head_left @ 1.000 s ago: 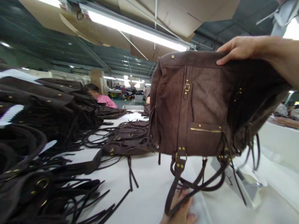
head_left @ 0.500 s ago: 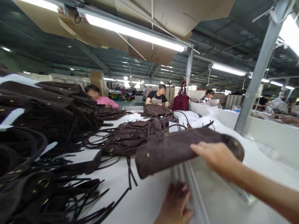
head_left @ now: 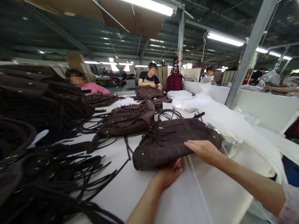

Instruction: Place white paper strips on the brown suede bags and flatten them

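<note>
A dark brown suede-like handbag [head_left: 173, 133] lies on its side in front of me, its bottom towards me and its looped handles pointing away. My right hand [head_left: 203, 151] grips its lower edge right of centre, fingers stretched along the surface and thumb out of sight. Under the near edge, my left hand [head_left: 169, 174] supports the bag from below, with most of its fingers hidden. Just left of it, another brown handbag [head_left: 128, 118] with fringe and brass studs rests on the white table [head_left: 184, 199].
Brown bags [head_left: 35, 93] are piled high on the left, with fringe strands [head_left: 93, 183] trailing nearer me. White wrapping sheet [head_left: 217, 112] covers the right side. A metal post [head_left: 247, 56] stands behind it. Co-workers sit across the table, near a hanging dark red bag [head_left: 174, 77].
The handbag has come down from the air onto the table, right hand still on it. My left hand has moved from the bare tabletop to under its near edge. The view has tilted down.
</note>
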Action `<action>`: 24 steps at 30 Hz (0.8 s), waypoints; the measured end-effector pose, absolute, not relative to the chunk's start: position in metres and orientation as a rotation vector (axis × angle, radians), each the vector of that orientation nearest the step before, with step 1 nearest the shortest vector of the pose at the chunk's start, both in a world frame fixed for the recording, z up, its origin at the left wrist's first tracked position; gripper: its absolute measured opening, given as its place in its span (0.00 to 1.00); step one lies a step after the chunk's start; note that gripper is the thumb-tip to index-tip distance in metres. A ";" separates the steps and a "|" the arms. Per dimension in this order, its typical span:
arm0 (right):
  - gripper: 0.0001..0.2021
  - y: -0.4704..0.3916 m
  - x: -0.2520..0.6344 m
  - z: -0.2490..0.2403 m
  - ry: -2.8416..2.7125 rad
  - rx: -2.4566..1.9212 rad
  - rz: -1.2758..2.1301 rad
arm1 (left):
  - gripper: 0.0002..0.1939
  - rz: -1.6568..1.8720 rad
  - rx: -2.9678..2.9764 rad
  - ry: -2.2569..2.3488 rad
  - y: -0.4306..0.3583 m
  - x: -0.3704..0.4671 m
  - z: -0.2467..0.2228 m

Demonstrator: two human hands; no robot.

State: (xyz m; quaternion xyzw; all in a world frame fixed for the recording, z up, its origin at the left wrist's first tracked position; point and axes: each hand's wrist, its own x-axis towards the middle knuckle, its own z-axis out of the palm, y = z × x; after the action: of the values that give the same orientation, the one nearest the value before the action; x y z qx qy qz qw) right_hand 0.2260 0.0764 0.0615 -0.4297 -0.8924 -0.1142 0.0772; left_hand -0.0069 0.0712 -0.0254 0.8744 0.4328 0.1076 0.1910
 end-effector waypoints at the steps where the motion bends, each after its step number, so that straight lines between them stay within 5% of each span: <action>1: 0.24 0.075 0.221 0.067 -2.648 -1.281 -0.371 | 0.30 0.292 2.451 1.217 0.070 -0.007 -0.026; 9: 0.26 0.035 0.217 -0.016 -2.554 -1.188 -0.483 | 0.24 0.195 2.515 1.086 0.058 -0.022 -0.039; 24: 0.22 0.006 0.180 -0.050 -2.343 -1.203 -0.440 | 0.24 0.277 2.502 1.287 0.030 -0.056 -0.044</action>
State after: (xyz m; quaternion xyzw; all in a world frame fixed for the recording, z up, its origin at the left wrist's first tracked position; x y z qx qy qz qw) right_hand 0.1803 0.0059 -0.0503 -0.4382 -0.8532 -0.1601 0.2334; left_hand -0.0561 0.0304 -0.0435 0.8740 0.4497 0.0968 0.1566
